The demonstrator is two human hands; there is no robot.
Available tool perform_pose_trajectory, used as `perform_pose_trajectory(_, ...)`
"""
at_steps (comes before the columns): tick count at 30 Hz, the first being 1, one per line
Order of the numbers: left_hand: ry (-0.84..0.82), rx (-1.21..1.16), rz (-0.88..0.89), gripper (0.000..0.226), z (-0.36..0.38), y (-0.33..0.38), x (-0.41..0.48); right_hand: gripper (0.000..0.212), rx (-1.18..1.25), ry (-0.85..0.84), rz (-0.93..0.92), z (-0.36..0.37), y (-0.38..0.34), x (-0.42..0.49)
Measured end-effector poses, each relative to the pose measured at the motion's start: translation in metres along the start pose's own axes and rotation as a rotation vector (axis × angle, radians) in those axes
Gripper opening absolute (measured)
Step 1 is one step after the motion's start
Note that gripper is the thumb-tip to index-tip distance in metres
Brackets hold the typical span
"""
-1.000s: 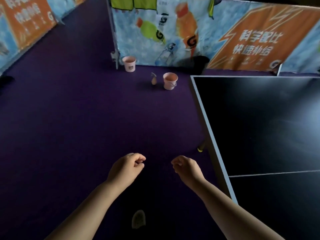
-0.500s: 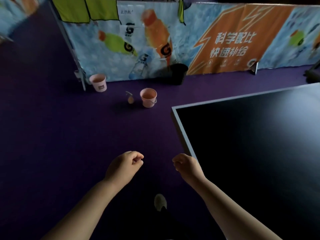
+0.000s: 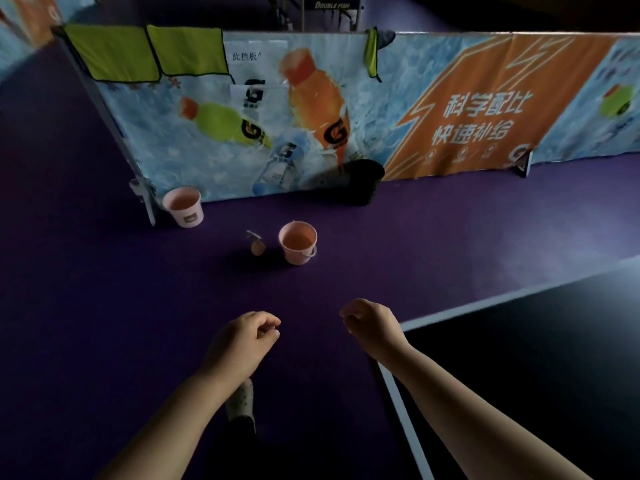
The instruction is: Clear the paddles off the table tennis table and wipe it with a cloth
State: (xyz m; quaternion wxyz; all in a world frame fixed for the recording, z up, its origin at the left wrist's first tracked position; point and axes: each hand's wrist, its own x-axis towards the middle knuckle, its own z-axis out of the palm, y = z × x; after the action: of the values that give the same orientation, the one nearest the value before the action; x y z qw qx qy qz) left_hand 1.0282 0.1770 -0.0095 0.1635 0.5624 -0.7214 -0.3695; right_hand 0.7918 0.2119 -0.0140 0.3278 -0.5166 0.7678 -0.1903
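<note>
Table tennis table (image 3: 540,355) beside right hand (image 3: 372,323), left hand (image 3: 244,337): both loosely curled, apparently empty.

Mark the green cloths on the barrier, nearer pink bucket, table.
Lime-green hanging cloths (image 3: 111,51): head view, left cloth's middle.
Nearer pink plastic bucket (image 3: 294,256): head view, outer wall.
Dark table tennis table (image 3: 519,358): head view, bare top.

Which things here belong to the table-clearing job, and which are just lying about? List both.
Job: table tennis table, green cloths draped over the barrier, left hand and right hand, both empty.
Lying about: near pink bucket, far pink bucket, black bin.
</note>
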Motion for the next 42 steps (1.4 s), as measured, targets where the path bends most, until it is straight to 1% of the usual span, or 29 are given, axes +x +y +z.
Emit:
perform_pose_trajectory(3, -0.030, -0.006, 0.031, 0.016, -0.024, -0.011, 0.078, 0.019, 0.021, 0.047, 0.041, -0.001, -0.023, 0.066)
perform_pose_trajectory(7, -0.088, 0.006, 0.052, 0.017, -0.079, -0.025, 0.187, 0.018, 0.116, 0.111, 0.141, 0.000, -0.072, 0.157)
perform_pose_trajectory(10, -0.121, 0.035, 0.082, 0.019, -0.114, -0.022, 0.263, 0.021, 0.195, 0.153, 0.189, -0.011, -0.103, 0.212)
perform_pose_trajectory(13, -0.165, 0.050, 0.108, 0.018, -0.122, -0.007, 0.333, 0.024, 0.286, 0.230, 0.243, -0.029, -0.114, 0.257)
perform_pose_trajectory(16, -0.226, 0.083, 0.169, 0.020, -0.108, 0.015, 0.395, 0.031, 0.338, 0.291, 0.272, -0.052, -0.105, 0.301)
perform_pose_trajectory(18, -0.274, 0.110, 0.197, 0.018, -0.093, 0.031, 0.434, 0.033, 0.353, 0.335, 0.285, -0.070, -0.095, 0.335)
perform_pose_trajectory(21, -0.314, 0.153, 0.223, 0.015, -0.068, 0.058, 0.495, 0.032, 0.373, 0.352, 0.299, -0.100, -0.077, 0.392)
perform_pose_trajectory(24, -0.325, 0.146, 0.254, 0.017, -0.041, 0.092, 0.560, 0.030, 0.380, 0.346, 0.303, -0.135, -0.052, 0.453)
perform_pose_trajectory(27, -0.320, 0.103, 0.241, 0.018, -0.018, 0.137, 0.626, 0.026, 0.364, 0.339, 0.323, -0.184, -0.028, 0.511)
perform_pose_trajectory(32, -0.301, 0.037, 0.255, 0.018, 0.012, 0.204, 0.720, 0.010, 0.284, 0.341, 0.310, -0.267, -0.007, 0.593)
perform_pose_trajectory(34, -0.289, 0.036, 0.277, 0.019, 0.021, 0.223, 0.750, 0.010, 0.253, 0.360, 0.295, -0.292, -0.004, 0.624)
perform_pose_trajectory(37, -0.289, 0.064, 0.296, 0.019, 0.029, 0.245, 0.800, 0.010, 0.234, 0.345, 0.258, -0.323, -0.005, 0.670)
perform_pose_trajectory(42, -0.198, 0.068, 0.345, 0.019, 0.032, 0.288, 0.906, 0.013, 0.129, 0.360, 0.174, -0.371, -0.005, 0.754)
